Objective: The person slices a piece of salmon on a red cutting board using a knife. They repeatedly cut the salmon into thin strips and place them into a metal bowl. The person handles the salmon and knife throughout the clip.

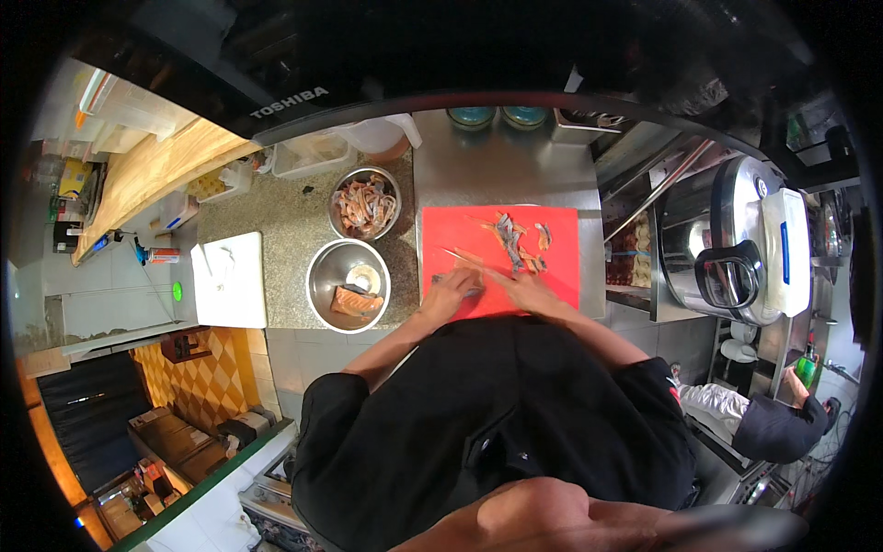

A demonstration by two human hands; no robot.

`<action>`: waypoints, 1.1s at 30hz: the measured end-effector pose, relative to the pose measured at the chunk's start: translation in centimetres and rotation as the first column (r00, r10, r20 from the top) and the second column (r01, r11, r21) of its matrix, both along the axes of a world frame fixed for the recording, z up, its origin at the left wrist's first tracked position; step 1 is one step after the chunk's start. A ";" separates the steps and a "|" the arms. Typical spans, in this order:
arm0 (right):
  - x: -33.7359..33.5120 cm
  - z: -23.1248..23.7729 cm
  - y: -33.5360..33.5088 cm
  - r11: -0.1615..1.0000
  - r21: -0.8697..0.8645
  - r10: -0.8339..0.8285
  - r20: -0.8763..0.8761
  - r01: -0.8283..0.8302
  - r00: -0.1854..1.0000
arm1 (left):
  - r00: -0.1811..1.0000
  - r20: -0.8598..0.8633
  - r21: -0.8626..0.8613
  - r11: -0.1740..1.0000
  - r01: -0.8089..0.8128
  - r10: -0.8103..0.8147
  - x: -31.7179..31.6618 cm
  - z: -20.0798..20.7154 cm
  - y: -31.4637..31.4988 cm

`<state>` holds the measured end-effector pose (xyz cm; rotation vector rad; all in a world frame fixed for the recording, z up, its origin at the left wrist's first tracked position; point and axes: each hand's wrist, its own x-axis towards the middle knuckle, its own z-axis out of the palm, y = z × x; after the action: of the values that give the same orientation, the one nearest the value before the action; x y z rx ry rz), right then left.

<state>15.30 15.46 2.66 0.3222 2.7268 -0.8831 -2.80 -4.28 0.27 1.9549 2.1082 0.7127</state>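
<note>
A red cutting board lies on the steel counter in front of me. My right hand is closed round the handle of a knife, and its slim blade points to the far left across the board. Close beside it, my left hand presses with bent fingers on a small piece of salmon, mostly hidden by the fingers. Salmon skin and trimmings lie beyond the hands, with one separate scrap to their right.
Left of the board, a metal bowl holds a salmon chunk; a second bowl behind it holds salmon strips. A white board lies farther left. A large steel cooker stands right. A black screen overhangs the far edge. Another person is at far right.
</note>
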 end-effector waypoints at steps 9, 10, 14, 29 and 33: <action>10.7 2.9 3.3 0.999 -0.030 -0.007 0.148 0.011 0.989 | 1.000 -0.003 -0.046 0.999 0.011 -0.011 0.6 1.4 -0.3; 10.1 2.8 2.6 0.999 -0.040 -0.019 0.113 0.023 0.993 | 1.000 0.012 -0.045 0.999 0.023 -0.022 0.6 1.7 -0.5; 6.4 0.2 1.0 0.998 -0.066 -0.011 0.098 0.018 0.995 | 0.999 0.041 -0.064 0.998 0.028 -0.026 0.5 1.9 -0.3; -1.1 0.7 -1.7 0.993 0.116 0.014 -0.029 -0.010 0.999 | 0.998 0.037 -0.079 0.996 -0.048 0.051 1.1 0.5 -0.8; 9.6 2.0 1.5 0.999 0.042 0.025 -0.055 -0.023 0.998 | 0.997 0.068 -0.019 0.999 -0.034 0.035 1.2 1.7 -0.2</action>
<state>24.92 16.97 4.68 0.2762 2.7971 -0.8425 -1.62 -4.47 1.93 1.8620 2.1054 0.7531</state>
